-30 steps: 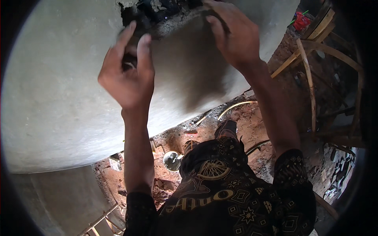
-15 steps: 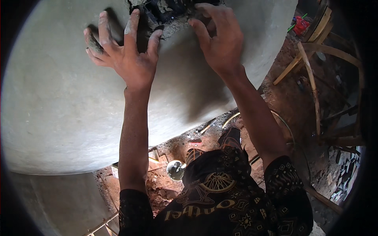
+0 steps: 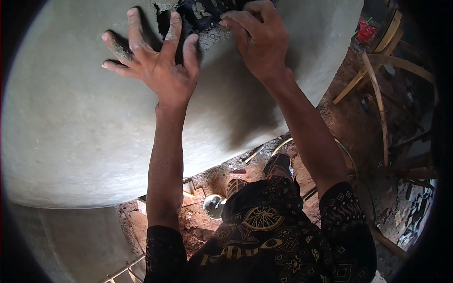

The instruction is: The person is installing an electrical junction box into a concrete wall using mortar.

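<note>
A smooth grey plastered wall fills the upper left. At its top edge is a ragged hole with a black, plastic-looking box in it, smeared with mortar. Rough wet mortar lines the hole's lower edge. My left hand lies spread against the wall at the hole's left side, fingers apart, with mortar stuck on one finger. On the other side, my right hand has thumb and forefinger pinched together at the box's lower right. Whatever is between those fingertips is too small to tell.
Below on the reddish dirt floor stands a bucket with grey mix in it. A hose runs along the ground by my right arm. Wooden poles and a red item are at the right.
My right hand has gone from a wide curve to a pinch near the box. My left hand has shifted slightly right in the picture, still spread.
</note>
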Action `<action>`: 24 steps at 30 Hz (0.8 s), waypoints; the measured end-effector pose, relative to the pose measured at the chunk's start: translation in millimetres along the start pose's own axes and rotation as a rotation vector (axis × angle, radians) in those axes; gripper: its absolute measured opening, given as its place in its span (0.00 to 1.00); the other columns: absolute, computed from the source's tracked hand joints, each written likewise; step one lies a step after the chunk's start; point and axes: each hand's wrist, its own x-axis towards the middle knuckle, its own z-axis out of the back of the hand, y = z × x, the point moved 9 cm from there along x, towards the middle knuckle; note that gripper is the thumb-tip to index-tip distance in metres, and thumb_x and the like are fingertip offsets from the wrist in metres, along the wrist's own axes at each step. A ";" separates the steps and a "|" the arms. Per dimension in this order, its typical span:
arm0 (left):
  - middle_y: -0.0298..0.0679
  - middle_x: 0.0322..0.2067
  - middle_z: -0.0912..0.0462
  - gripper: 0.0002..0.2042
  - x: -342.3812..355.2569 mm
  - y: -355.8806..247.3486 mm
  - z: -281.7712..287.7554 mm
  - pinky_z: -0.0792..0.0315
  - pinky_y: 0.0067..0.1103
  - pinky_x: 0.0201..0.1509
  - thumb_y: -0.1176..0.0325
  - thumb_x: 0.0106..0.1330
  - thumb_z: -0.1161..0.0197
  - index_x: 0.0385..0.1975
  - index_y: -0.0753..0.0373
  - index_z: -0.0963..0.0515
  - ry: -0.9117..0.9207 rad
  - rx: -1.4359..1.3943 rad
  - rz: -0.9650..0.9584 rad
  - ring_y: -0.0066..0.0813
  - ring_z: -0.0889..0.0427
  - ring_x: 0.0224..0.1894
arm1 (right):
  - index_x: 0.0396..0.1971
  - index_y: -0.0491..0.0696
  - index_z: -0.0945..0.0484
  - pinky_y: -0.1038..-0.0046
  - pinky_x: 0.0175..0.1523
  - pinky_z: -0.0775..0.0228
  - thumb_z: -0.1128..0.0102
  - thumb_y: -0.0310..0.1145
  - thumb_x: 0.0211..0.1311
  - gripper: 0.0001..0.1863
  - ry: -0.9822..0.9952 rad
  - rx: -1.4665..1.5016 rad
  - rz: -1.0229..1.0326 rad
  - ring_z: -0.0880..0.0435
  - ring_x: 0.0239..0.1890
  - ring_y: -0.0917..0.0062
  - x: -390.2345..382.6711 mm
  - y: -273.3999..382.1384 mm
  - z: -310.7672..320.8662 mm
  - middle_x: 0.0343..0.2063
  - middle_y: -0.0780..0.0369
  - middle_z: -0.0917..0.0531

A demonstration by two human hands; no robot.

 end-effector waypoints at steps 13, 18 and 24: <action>0.43 0.76 0.43 0.22 -5.0 3.7 -6.8 0.78 0.73 0.67 0.37 0.58 0.29 0.51 0.33 0.13 -0.041 0.050 -0.020 0.64 0.66 0.80 | 0.41 0.43 0.16 0.69 0.34 0.25 0.32 0.32 0.64 0.09 0.002 0.168 -0.335 0.18 0.31 0.66 10.6 -12.1 16.4 0.33 0.55 0.20; 0.43 0.76 0.43 0.22 -4.5 1.4 -8.7 0.79 0.71 0.68 0.37 0.59 0.30 0.52 0.34 0.13 -0.058 0.049 -0.024 0.61 0.66 0.80 | 0.47 0.42 0.17 0.63 0.37 0.21 0.38 0.34 0.69 0.13 0.023 -0.015 -0.074 0.13 0.33 0.59 18.5 -8.4 5.5 0.33 0.50 0.15; 0.43 0.76 0.42 0.23 -5.7 2.1 -8.0 0.80 0.70 0.69 0.36 0.59 0.30 0.52 0.35 0.13 -0.064 0.037 -0.021 0.60 0.65 0.81 | 0.41 0.42 0.17 0.59 0.39 0.19 0.44 0.31 0.70 0.10 0.335 -0.168 -0.233 0.13 0.35 0.56 23.1 -7.5 -6.1 0.33 0.51 0.14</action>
